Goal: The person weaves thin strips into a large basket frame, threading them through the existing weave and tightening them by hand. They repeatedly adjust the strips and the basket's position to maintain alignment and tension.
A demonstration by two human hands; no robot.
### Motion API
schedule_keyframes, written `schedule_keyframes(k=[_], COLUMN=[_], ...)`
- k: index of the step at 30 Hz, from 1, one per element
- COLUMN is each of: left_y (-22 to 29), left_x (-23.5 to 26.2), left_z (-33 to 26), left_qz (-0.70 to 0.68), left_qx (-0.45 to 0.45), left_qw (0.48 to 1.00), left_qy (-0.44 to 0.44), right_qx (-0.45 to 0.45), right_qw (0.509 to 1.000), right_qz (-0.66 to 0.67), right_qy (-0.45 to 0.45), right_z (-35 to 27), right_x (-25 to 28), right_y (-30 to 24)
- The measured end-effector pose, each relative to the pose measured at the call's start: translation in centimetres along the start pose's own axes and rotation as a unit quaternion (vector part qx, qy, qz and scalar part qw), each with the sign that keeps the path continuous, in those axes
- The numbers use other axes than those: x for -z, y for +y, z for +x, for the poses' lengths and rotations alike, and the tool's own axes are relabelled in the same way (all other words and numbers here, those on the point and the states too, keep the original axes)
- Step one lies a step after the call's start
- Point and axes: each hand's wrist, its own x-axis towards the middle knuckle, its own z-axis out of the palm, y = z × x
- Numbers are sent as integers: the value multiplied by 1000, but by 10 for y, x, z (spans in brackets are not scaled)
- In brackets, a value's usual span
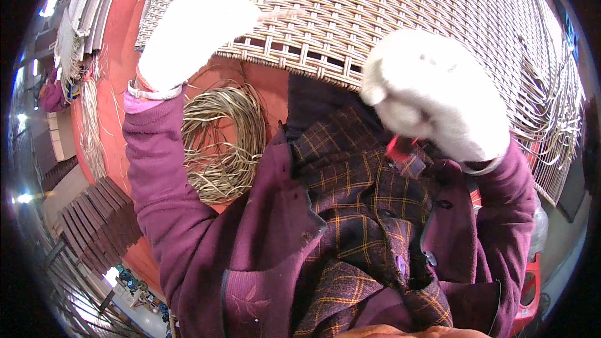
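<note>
The gloved left hand pinches a thin, springy strip at the woven panel's near edge, the gloved right hand fisted, its contents hidden.

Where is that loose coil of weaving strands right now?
The coil of strands lies on the red floor, on the person's left, just below the woven panel and beside the left hand.

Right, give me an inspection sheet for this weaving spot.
Surface: red floor.
Job's things: woven wicker panel, lower edge unfinished; thin strand at the left hand.
Clutter: coil of loose strands; strand ends hanging at the panel's right.
Hands: left hand, white-gloved, at the panel edge pinching the strand; right hand, white-gloved, closed, blurred.
Cables: nothing seen.
Surroundings: dark slatted pieces stacked lower left.
</note>
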Motion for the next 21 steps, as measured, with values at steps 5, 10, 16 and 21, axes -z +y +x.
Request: schedule_keyframes(k=[5, 10, 16, 21], left_y=[2, -17, -19, -33], left_x=[8, 11, 13, 15], left_z=[-24, -38, -51, -62], left_qz=[-163, 69, -32, 145], left_qx=[134, 17, 114, -22], left_qw=[974, 997, 992, 989], left_qy=[-85, -4, -47, -26], right_qx=[-69, -122, -167, -76], right_qw=[991, 975, 981, 923], right_qz=[38, -112, -77, -375], right_qy=[-108, -145, -65, -41], right_z=[-3, -17, 13, 66], right_x=[-11, -10, -11, -9], right_y=[92, 126, 64, 18])
